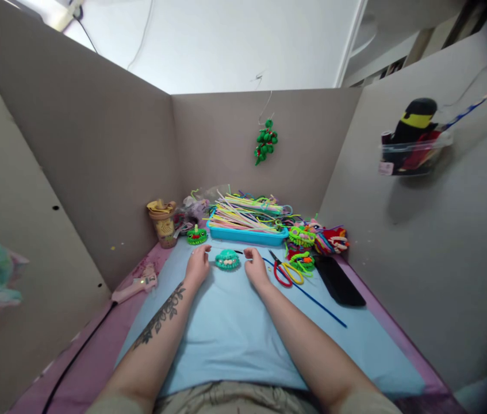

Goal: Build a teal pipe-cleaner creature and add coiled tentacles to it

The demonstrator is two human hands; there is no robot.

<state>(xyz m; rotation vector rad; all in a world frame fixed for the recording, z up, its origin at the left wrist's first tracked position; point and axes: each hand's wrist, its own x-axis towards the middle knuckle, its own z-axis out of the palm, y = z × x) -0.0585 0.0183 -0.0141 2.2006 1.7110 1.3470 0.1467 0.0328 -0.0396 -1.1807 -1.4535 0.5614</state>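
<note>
A small teal woven piece (227,260) with pale beads lies on the light blue mat (234,328) between my two hands. My left hand (198,265) rests on the mat just left of it, fingers curled and pinching the end of a thin dark pipe cleaner. My right hand (255,265) sits just right of it, fingers curled and pinching a long blue pipe cleaner (312,299) that trails away to the right across the mat.
A blue tray (247,234) piled with coloured pipe cleaners stands at the back. Red and yellow scissors (285,271), a black flat case (338,280) and finished pipe cleaner figures (318,238) lie right. A glue gun (136,286), a cup (163,221) and a green figure (197,235) sit left. Grey partitions surround the desk.
</note>
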